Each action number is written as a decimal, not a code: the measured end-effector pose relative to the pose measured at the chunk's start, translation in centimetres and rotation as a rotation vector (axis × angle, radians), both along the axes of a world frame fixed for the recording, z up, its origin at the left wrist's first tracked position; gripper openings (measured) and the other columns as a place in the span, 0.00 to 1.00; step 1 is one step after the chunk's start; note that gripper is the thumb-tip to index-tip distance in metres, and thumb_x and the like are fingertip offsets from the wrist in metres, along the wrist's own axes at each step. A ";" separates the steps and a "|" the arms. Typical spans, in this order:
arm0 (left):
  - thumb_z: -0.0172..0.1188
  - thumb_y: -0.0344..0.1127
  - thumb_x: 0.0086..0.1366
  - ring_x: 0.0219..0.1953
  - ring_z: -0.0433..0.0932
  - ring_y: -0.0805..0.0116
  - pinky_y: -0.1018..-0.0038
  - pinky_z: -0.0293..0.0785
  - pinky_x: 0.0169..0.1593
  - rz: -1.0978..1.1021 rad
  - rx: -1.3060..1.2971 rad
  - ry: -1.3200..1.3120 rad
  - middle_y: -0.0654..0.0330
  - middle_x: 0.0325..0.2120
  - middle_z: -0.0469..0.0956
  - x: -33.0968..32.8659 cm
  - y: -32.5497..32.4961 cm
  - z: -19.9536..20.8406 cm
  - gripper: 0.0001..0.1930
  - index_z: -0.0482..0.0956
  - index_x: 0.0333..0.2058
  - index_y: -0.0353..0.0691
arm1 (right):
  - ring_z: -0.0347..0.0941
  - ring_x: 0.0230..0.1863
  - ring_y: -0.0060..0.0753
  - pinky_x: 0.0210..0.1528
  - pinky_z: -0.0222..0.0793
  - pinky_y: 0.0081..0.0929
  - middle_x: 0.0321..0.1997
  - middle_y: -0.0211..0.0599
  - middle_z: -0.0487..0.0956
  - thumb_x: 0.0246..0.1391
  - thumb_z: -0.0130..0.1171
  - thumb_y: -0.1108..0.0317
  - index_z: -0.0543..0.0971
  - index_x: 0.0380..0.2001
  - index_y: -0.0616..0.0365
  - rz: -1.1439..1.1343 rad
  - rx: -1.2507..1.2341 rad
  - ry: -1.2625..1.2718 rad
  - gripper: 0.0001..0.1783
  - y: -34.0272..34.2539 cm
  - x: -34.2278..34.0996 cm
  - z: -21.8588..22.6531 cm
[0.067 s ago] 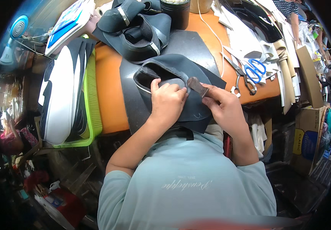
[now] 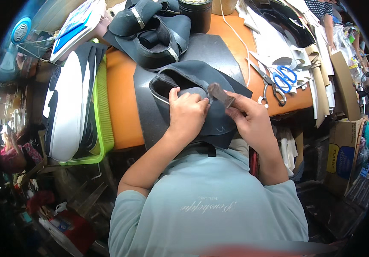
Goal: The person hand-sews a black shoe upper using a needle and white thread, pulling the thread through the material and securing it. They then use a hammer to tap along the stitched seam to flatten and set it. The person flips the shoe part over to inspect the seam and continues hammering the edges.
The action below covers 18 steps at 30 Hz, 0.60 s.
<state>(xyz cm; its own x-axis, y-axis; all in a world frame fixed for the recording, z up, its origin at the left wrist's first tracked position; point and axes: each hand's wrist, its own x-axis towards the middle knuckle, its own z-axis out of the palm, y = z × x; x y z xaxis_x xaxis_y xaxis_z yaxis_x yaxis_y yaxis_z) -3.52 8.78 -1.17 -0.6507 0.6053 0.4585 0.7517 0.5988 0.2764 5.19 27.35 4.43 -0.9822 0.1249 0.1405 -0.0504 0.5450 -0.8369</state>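
Note:
On a dark grey board lies a black shoe upper, curved round into an open loop with a pale strip along its rim. My left hand grips the near edge of that opening, thumb inside the loop and fingers curled over the edge. In my right hand is a short dark brown tool with a blunt, worn end, held just right of my left fingertips over the upper. Whether its tip touches the material I cannot tell.
More black uppers pile up beyond, beside a dark can. A green basket holds white and black sole-shaped pieces on the left. Metal scissors and blue-handled scissors lie on the orange tabletop at right.
The brown tool in my right hand has tilted and its blunt end has shifted slightly up and left. My left hand stays in place on the upper.

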 end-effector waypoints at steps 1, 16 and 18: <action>0.73 0.37 0.57 0.33 0.80 0.64 0.48 0.66 0.60 -0.001 -0.022 0.001 0.64 0.25 0.79 0.0 0.0 0.1 0.05 0.90 0.33 0.47 | 0.82 0.38 0.49 0.41 0.76 0.38 0.40 0.47 0.85 0.58 0.66 0.74 0.83 0.57 0.54 -0.002 -0.034 0.031 0.21 -0.2 -0.2 0.2; 0.74 0.40 0.56 0.35 0.80 0.62 0.54 0.67 0.57 -0.046 -0.052 0.000 0.63 0.26 0.81 -0.8 -0.2 0.8 0.08 0.89 0.31 0.44 | 0.82 0.41 0.55 0.43 0.77 0.43 0.39 0.48 0.85 0.58 0.65 0.73 0.82 0.52 0.53 0.075 0.152 -0.105 0.18 -0.1 -1.0 0.5; 0.74 0.40 0.56 0.36 0.80 0.62 0.54 0.67 0.57 -0.022 -0.043 0.020 0.63 0.26 0.81 -0.8 -0.4 1.2 0.08 0.89 0.32 0.44 | 0.82 0.42 0.55 0.43 0.77 0.43 0.40 0.48 0.85 0.58 0.64 0.74 0.82 0.52 0.55 0.066 0.114 -0.091 0.17 -0.2 -0.9 0.2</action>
<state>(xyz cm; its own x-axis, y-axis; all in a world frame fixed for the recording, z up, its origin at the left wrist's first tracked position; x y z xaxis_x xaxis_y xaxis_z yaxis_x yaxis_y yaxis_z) -4.30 8.41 -0.02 -0.6282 0.6386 0.4444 0.7698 0.5930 0.2360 4.29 27.11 4.65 -0.9970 0.0478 0.0604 -0.0163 0.6346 -0.7727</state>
